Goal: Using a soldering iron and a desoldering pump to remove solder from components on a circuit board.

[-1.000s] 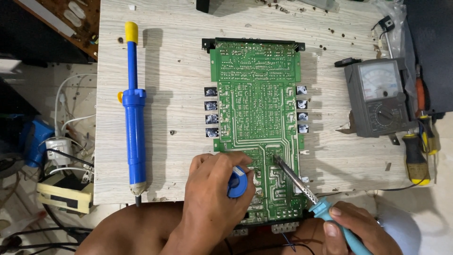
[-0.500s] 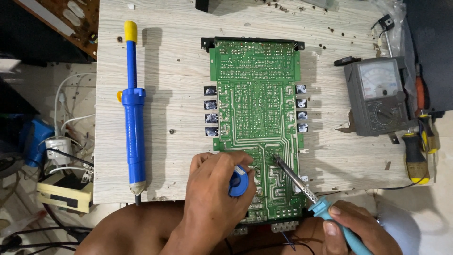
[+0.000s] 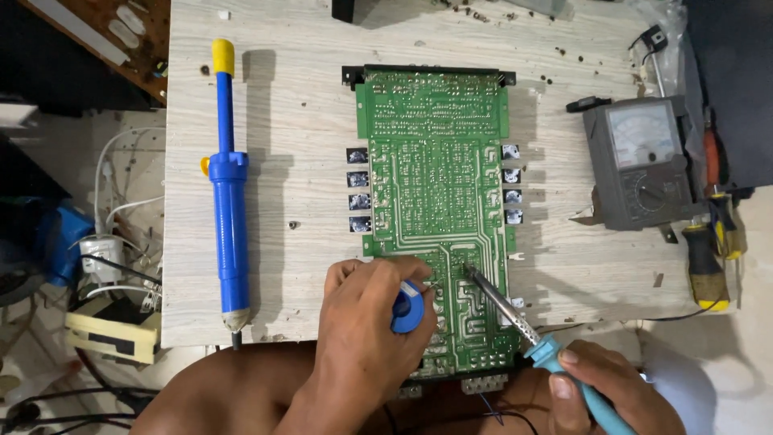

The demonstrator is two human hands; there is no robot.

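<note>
You are at an electronics repair bench: a pale wood-grain worktop (image 3: pixel 282 121) carries a bare green circuit board (image 3: pixel 435 185), a blue desoldering pump (image 3: pixel 229 217), a grey analogue multimeter (image 3: pixel 640 165) and screwdrivers (image 3: pixel 713 250), with tangled cables (image 3: pixel 105 266) on the floor beside it

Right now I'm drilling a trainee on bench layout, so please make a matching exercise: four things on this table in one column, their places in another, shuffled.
Things:
1. long blue desoldering pump with yellow tip
2. grey analogue meter with dial
3. small blue solder spool
4. teal-handled soldering iron

Places:
A. in the right hand, tip on the green circuit board
B. right of the board
C. left of the board
D. in the left hand

Pairs: 1-C, 2-B, 3-D, 4-A
</note>
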